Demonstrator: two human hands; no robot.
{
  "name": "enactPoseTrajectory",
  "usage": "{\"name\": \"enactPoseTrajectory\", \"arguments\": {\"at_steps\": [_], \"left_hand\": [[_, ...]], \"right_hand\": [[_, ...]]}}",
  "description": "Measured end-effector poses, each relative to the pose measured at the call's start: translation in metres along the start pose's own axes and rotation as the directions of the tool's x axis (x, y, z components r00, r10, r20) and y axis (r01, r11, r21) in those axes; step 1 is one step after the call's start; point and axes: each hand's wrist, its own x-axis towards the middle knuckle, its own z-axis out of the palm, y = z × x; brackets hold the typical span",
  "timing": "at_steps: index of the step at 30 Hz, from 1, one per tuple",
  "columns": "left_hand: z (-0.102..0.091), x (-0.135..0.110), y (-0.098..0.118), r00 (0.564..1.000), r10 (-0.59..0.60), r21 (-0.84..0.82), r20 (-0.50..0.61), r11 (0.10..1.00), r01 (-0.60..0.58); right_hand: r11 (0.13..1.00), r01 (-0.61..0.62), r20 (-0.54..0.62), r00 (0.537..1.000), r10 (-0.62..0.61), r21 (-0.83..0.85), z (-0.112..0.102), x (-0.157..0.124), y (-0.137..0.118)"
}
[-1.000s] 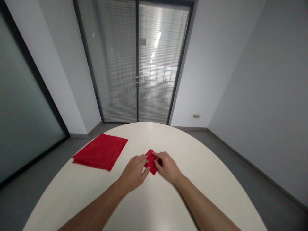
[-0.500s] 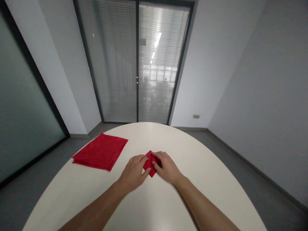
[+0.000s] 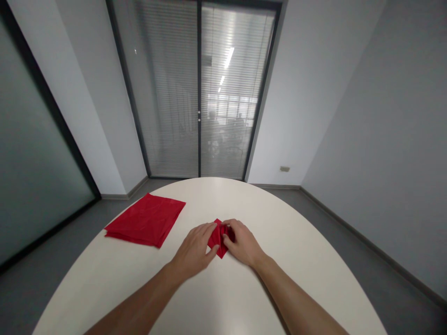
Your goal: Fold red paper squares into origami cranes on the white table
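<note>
A small folded red sheet [image 3: 215,238], thin like paper or cloth, lies on the white table between my two hands. One of its corners points away from me and another toward me, with a raised fold along its middle. My left hand [image 3: 195,249] rests at its left edge, fingers and thumb apart, fingertips touching it. On the other side, my right hand [image 3: 243,243] has thumb and fingers closed around a raised part of the sheet. The right hand partly hides that side of the sheet.
A stack of larger red sheets [image 3: 146,221] lies flat at the table's left edge. The round white table [image 3: 296,279] curves away on both sides. Beyond it stand a glass partition with blinds [image 3: 174,93] and grey walls.
The small sheet has turned slightly, its near corner a little to the right. The raised fold at its middle shows more, and my right fingers have shifted slightly. My left hand is nearly still.
</note>
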Motion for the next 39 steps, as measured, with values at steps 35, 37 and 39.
{"name": "enactPoseTrajectory", "arguments": {"at_steps": [35, 37, 39], "left_hand": [[-0.013, 0.007, 0.012, 0.972, -0.234, 0.02, 0.01, 0.972, 0.233], [-0.013, 0.007, 0.012, 0.966, -0.258, 0.015, -0.001, 0.966, 0.258], [-0.012, 0.006, 0.011, 0.961, -0.277, 0.02, -0.015, 0.961, 0.277]], "right_hand": [[0.983, -0.149, -0.063, 0.986, 0.156, 0.108, -0.001, 0.002, 0.002], [0.984, -0.149, -0.063, 0.986, 0.155, 0.097, 0.0, 0.001, 0.003], [0.988, -0.138, -0.058, 0.988, 0.142, 0.072, 0.0, 0.001, 0.003]]}}
